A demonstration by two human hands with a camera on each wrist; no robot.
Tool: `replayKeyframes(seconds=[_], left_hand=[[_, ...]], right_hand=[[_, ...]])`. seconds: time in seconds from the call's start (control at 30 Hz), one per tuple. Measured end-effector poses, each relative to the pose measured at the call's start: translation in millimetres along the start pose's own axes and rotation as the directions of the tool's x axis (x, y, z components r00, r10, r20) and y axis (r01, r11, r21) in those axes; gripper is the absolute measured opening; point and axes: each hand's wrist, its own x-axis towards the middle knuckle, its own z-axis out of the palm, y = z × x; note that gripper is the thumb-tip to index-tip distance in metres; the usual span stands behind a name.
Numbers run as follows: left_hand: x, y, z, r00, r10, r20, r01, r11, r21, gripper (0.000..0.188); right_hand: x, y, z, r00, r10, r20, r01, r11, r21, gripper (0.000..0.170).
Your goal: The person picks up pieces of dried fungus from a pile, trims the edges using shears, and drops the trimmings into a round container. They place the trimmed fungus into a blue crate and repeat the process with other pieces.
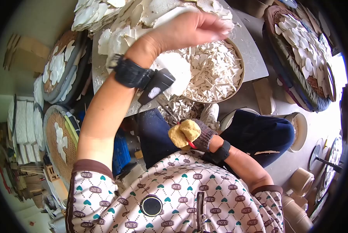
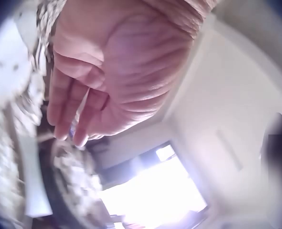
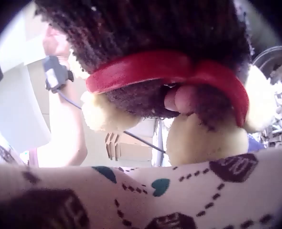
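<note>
My bare left hand (image 1: 193, 31) reaches over the white flat pieces (image 1: 123, 39) and the round container (image 1: 242, 72) of white fragments. In the left wrist view that hand (image 2: 126, 67) shows its palm, the fingers loosely bent and holding nothing. Down near my lap, my gloved right hand (image 1: 204, 134) grips red-handled scissors, whose handles have yellow padding (image 1: 190, 130); the blades point up and left. The right wrist view shows the dark knitted glove (image 3: 145, 28) around the red handles (image 3: 141, 69), with bare fingertips poking out.
Round trays (image 1: 306, 58) of white pieces stand at the right, with others (image 1: 57, 143) at the left. More fragments (image 1: 181, 106) lie between the knees, below the container. A blue crate (image 1: 120, 153) sits beside the left leg, and a bucket (image 1: 298, 132) beyond the right knee.
</note>
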Motion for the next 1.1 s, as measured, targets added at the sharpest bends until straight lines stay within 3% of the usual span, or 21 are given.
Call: replayKeyframes(seconds=[0.03,0.07,0.1,0.17,0.2,0.27,0.4,0.43,0.5,0.53,0.63,0.67,0.7,0.73,0.77,0.83,0.87,0.9,0.93,1.07,1.1], left_hand=[[-3.2,-24.8,-0.3,0.981,-0.194,0.024,0.188,0.971,0.15,0.038],[-4.1,-37.2,1.9,0.894,-0.443,0.067,0.362,0.802,0.475,0.045],[-13.2,-67.4,2.7,0.906,-0.417,0.079,0.281,0.728,0.625,0.049],[-25.8,-114.9,7.7,0.904,-0.426,0.026,0.193,0.462,0.866,0.049],[-28.6,-116.6,6.6,0.899,-0.437,0.025,0.211,0.483,0.85,0.049],[-31.6,-117.4,4.4,0.889,-0.457,0.022,0.248,0.522,0.816,0.05],[-26.3,-114.9,-12.5,0.864,-0.501,0.06,0.186,0.427,0.885,0.047],[-26.9,-105.5,-18.7,0.807,-0.586,0.072,0.271,0.475,0.837,0.044],[-30.8,-88.7,-37.5,0.668,-0.734,0.121,0.449,0.528,0.721,0.038],[-43.2,-90.1,-48.2,0.71,-0.673,0.21,0.429,0.649,0.629,0.029],[-91.2,-72.7,-55.0,0.936,-0.351,-0.026,0.326,0.834,0.445,0.023],[-106.4,-68.2,-53.7,0.898,-0.406,-0.17,0.439,0.856,0.274,0.024],[-122.1,-66.5,-51.0,0.831,-0.47,-0.297,0.513,0.854,0.084,0.025],[-135.6,-66.0,-46.7,0.739,-0.541,-0.402,0.546,0.83,-0.115,0.027],[-145.8,-67.2,-38.7,0.705,-0.52,-0.482,0.458,0.853,-0.25,0.031],[-164.2,-74.8,-17.4,0.599,-0.504,-0.622,0.218,0.85,-0.479,0.038],[-174.0,-79.7,-9.8,0.583,-0.544,-0.604,0.15,0.802,-0.578,0.044],[-179.8,-81.8,-1.4,0.552,-0.557,-0.621,0.084,0.778,-0.622,0.044],[-183.1,-83.8,9.0,0.52,-0.572,-0.634,0.016,0.749,-0.662,0.044],[-182.0,-87.8,42.0,0.437,-0.545,-0.715,-0.181,0.726,-0.664,0.047],[-180.6,-89.4,49.2,0.416,-0.532,-0.737,-0.219,0.728,-0.649,0.047]], right_hand=[[-3.8,4.4,-0.3,0.998,-0.064,0.018,0.066,0.99,-0.128,0.02],[-8.6,-0.9,-3.6,0.997,0.058,0.043,-0.057,0.998,-0.008,0.022],[-10.3,-0.8,-3.3,0.997,0.045,0.055,-0.04,0.996,-0.086,0.023],[-13.7,0.1,-1.4,0.996,0.028,0.089,-0.006,0.972,-0.236,0.026],[-15.7,10.1,4.6,0.997,-0.066,0.048,0.076,0.964,-0.256,0.028],[-17.9,25.5,11.9,0.997,0.027,0.069,-0.015,0.984,-0.178,0.03],[-13.4,30.3,13.7,0.986,0.099,0.134,-0.074,0.981,-0.178,0.033],[-12.2,31.6,14.0,0.982,0.106,0.154,-0.078,0.981,-0.18,0.034],[-12.2,23.4,7.9,0.996,-0.036,0.079,0.05,0.983,-0.179,0.031],[-12.2,18.0,4.5,0.993,-0.109,0.042,0.114,0.977,-0.18,0.029],[-10.7,17.3,-3.2,0.994,-0.028,0.104,0.033,0.999,-0.04,0.025],[-9.3,18.0,-4.2,0.994,-0.057,0.09,0.062,0.996,-0.059,0.023],[-9.8,18.0,-5.6,0.996,-0.006,0.089,0.002,0.999,0.044,0.021],[-9.8,21.2,-1.9,0.993,0.097,0.061,-0.111,0.952,0.287,0.024],[-9.9,27.6,3.7,0.977,0.205,0.064,-0.208,0.833,0.512,0.028],[-10.2,45.0,15.0,0.972,0.212,0.105,-0.207,0.545,0.812,0.027],[-10.2,53.8,20.7,0.969,0.215,0.126,-0.199,0.365,0.909,0.026],[-9.8,56.1,24.5,0.966,0.216,0.14,-0.138,-0.026,0.99,0.026],[-8.8,52.9,23.2,0.987,0.138,0.088,-0.078,-0.081,0.994,0.029],[1.3,37.8,19.7,0.977,0.062,0.206,-0.151,-0.485,0.861,0.022],[1.7,42.3,21.8,0.984,0.074,0.159,-0.125,-0.346,0.93,0.023]])
